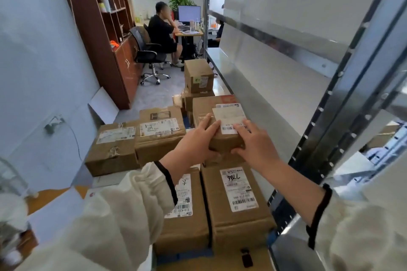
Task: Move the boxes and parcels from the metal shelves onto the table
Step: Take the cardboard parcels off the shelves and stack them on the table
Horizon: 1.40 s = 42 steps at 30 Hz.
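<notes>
Both hands are on the same small cardboard box right in the middle of the shot. The left hand has its fingers lying over the top left edge with the thumb tucked under the near side. The right hand mirrors it: fingers across the white label, thumb against the near face. So both are grasping it, the box pinched between the two hands. It sits just above the pile of other parcels, and I can't tell whether it's resting on them or lifted clear.

Nearer to the camera, two bigger labelled boxes lie side by side. Off to the left are two more brown boxes, touching each other, and a taller one stands farther back. The metal shelves run along the right, just beside the pile.

Far end of the room – someone seated at a desk.
</notes>
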{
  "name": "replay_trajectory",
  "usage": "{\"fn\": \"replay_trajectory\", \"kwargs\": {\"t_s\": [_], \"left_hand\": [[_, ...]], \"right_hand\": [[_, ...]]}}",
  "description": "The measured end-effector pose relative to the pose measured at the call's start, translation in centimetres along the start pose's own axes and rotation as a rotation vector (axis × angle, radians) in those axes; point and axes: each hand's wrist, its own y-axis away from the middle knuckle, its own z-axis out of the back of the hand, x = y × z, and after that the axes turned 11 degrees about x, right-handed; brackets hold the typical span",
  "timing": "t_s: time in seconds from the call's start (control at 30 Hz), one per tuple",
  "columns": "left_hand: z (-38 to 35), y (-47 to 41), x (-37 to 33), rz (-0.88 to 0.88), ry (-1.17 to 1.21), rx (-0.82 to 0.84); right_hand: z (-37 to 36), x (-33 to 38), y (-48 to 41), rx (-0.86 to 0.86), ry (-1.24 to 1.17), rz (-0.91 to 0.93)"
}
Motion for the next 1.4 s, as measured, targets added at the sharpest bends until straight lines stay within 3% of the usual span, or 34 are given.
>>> {"fn": "replay_trajectory", "kwargs": {"t_s": [0.47, 1.0, 1.4], "left_hand": [[-0.9, -8.9, 5.4, 0.133, -0.059, 0.099], [-4.3, -15.0, 2.9, 0.034, -0.048, 0.129], [-6.0, -15.5, 2.8, 0.021, -0.027, 0.108]], "right_hand": [[-5.4, -3.6, -11.8, 0.076, -0.079, 0.104], [-5.9, -9.4, -12.5, 0.109, -0.086, 0.013], [-6.6, -9.9, -12.2, 0.127, -0.031, -0.011]]}}
